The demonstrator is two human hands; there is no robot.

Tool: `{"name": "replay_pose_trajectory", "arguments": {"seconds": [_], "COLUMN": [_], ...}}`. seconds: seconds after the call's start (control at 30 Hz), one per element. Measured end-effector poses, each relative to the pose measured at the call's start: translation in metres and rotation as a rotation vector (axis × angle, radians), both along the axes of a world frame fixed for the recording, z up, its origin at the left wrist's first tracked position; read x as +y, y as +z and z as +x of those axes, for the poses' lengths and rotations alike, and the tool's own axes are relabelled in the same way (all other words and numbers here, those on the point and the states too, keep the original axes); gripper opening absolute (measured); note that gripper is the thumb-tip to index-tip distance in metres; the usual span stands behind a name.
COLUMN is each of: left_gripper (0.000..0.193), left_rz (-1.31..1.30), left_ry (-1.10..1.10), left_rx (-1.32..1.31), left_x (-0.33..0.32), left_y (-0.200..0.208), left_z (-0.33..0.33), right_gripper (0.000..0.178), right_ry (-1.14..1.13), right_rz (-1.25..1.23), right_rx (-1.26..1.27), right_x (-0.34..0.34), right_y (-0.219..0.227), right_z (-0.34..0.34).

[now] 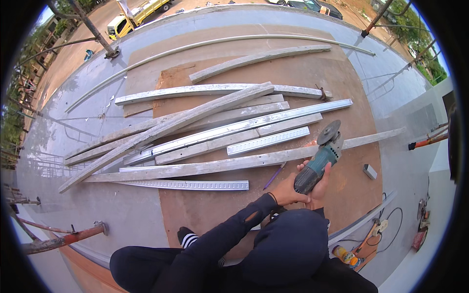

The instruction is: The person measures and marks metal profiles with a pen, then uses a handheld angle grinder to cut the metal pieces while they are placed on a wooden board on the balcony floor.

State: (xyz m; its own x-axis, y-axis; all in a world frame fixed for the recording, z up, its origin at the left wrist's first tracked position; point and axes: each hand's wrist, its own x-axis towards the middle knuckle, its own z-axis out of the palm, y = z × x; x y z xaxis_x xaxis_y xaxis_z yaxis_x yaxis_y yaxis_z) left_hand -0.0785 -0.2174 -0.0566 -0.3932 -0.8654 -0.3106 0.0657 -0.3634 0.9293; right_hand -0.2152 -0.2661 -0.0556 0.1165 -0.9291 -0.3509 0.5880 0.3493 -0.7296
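From up here I look down on a grey concrete floor (97, 146) with a brown plywood sheet (351, 97) laid over its middle. At about nine o'clock a rusty red pipe (63, 239) lies at the edge, and a second pipe stand (95, 34) rises at eleven o'clock. Spread across the sheet from nine o'clock toward one o'clock is a heap of long grey planks (195, 115), some crossing one another, with perforated metal channels (254, 123) lying among them; one short perforated strip (190, 184) lies apart at the near side. A purple pencil (273, 177) rests just beside the nearest plank.

My left hand (286, 191) comes in from the lower edge in a dark sleeve, its fingers wrapped round the rear of the angle grinder (317, 163). My right hand (320, 183) clasps the same body from the other side, thumb up along the teal housing. The grinder sits just right of centre, toward four o'clock, tilted with its disc (328, 132) uppermost, close to the near plank; I cannot tell whether it touches.

Further right, a small grey block (370, 171) lies on the sheet, and at five o'clock a cable (391, 229) trails beside a yellow can (346, 255).
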Motion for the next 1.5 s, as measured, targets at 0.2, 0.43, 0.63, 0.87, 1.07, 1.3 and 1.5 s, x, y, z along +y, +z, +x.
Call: {"name": "replay_pose_trajectory", "arguments": {"seconds": [0.2, 0.43, 0.63, 0.87, 1.07, 1.3, 1.5], "left_gripper": [0.089, 0.09, 0.088, 0.085, 0.079, 0.081, 0.083], "left_rz": [-0.102, -0.165, -0.051, -0.118, -0.215, -0.213, -0.581], "left_ry": [0.028, 0.135, 0.012, 0.0, 0.079, -0.009, -0.333], "left_rx": [-0.004, 0.046, 0.023, 0.091, 0.038, -0.312, -0.765], "left_x": [-0.002, 0.008, -0.001, -0.002, -0.001, 0.004, -0.025], "left_y": [0.007, 0.005, 0.006, -0.008, -0.017, 0.025, 0.041], "left_z": [-0.003, -0.01, -0.005, -0.024, -0.047, -0.033, 0.007], "right_gripper": [0.075, 0.078, 0.08, 0.09, 0.088, 0.041, 0.021], "right_ry": [0.173, 0.142, 0.105, 0.043, -0.07, -0.149, -0.054], "right_rz": [-0.059, -0.038, -0.005, 0.089, 0.133, 0.152, 0.215], "right_rx": [-0.348, -0.354, -0.372, -0.282, -0.153, 0.443, 0.488], "right_x": [-0.006, 0.001, -0.003, -0.005, -0.002, 0.018, 0.001], "right_y": [0.011, 0.015, 0.008, 0.007, 0.022, 0.038, 0.039], "right_z": [-0.015, -0.01, -0.012, -0.026, -0.037, -0.02, -0.062]}}
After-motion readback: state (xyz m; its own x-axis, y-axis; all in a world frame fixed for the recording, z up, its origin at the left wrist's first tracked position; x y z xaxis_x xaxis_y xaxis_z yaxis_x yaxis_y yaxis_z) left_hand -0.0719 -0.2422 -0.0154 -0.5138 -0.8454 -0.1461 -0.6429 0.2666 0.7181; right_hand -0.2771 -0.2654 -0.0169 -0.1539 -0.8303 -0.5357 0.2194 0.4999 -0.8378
